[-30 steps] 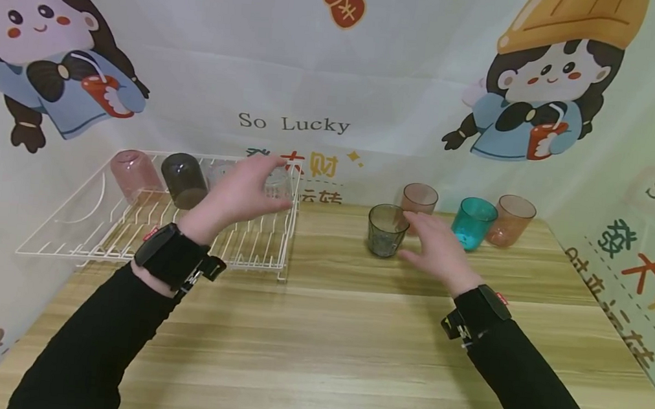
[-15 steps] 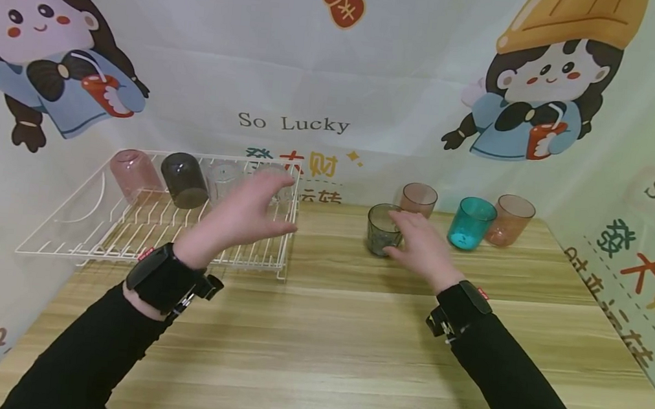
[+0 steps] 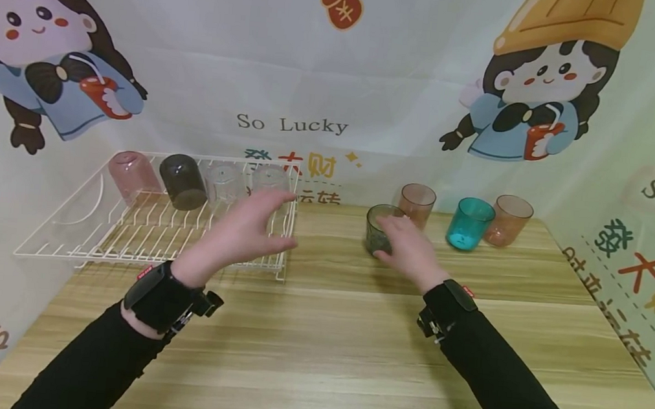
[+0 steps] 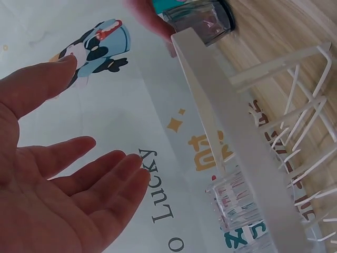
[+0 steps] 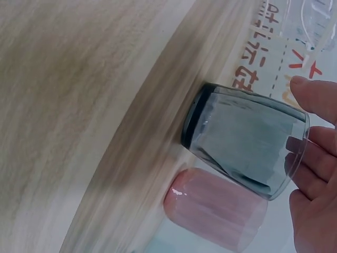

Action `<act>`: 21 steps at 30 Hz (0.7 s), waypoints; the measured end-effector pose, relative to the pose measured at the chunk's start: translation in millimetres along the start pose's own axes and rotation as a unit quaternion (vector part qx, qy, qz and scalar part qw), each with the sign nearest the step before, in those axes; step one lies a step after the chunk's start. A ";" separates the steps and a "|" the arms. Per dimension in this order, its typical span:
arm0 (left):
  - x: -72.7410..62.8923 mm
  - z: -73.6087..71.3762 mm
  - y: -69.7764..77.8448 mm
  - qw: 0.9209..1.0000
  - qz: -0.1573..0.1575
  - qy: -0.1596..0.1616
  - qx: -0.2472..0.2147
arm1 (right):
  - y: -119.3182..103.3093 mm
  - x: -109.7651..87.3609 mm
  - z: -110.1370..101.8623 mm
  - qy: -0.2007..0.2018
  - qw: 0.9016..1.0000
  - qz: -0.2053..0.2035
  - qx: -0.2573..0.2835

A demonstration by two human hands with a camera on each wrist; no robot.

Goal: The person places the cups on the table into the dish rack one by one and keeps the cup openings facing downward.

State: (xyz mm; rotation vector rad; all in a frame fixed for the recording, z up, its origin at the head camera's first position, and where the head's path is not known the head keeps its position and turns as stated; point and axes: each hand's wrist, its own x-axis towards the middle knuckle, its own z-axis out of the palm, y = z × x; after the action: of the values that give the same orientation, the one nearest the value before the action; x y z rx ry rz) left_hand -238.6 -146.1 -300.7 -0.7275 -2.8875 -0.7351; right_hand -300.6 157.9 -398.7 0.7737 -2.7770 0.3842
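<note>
My right hand (image 3: 414, 248) is at the smoky grey glass (image 3: 373, 234), which stands mouth up on the table. In the right wrist view its extended fingertips lie by the rim of the grey glass (image 5: 247, 137), seen partly through it, while the thumb (image 5: 316, 97) stays apart. Over the right part of a white wire rack (image 3: 150, 259) hovers my left hand (image 3: 244, 223), thumb and fingers spread, holding nothing. On the rack several glasses sit upside down: a pink glass (image 3: 134, 174), a dark glass (image 3: 183, 182) and two clear glasses (image 3: 225, 181), partly hidden by the left hand.
Close behind the grey glass stands a pink glass (image 3: 418, 201). Further right are a teal glass (image 3: 471, 223) and a peach-coloured glass (image 3: 511, 219), near each other. A printed cloth (image 3: 210, 77) hangs along the table's back edge.
My right hand has moved left from beside the grey glass until its fingers overlap the rim. My left hand has come lower and nearer, uncovering the clear glasses on the rack.
</note>
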 end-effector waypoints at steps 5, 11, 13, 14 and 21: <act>-1.9 5.1 0.1 1.000 0.008 0.001 -0.013 | -3.5 2.5 4.0 -0.016 1.000 0.010 -0.004; -3.2 11.5 1.2 1.000 0.017 0.002 -0.018 | -4.2 2.4 7.9 -0.001 1.000 0.014 -0.013; -4.1 13.1 0.7 1.000 0.017 0.005 -0.017 | -4.1 2.1 9.5 0.011 1.000 0.013 -0.015; -4.7 13.8 0.4 1.000 0.016 0.006 -0.016 | -4.2 1.8 10.1 0.016 1.000 0.011 -0.016; -9.5 18.4 -3.8 0.999 0.012 0.013 -0.028 | -3.6 -5.3 12.8 0.064 0.998 -0.010 -0.023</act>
State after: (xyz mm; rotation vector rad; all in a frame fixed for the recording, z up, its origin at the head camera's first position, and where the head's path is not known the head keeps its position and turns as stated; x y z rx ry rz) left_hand -231.2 -144.5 -320.3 -0.7523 -2.8404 -0.8178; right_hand -296.3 153.4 -411.5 0.7383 -2.6468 0.3517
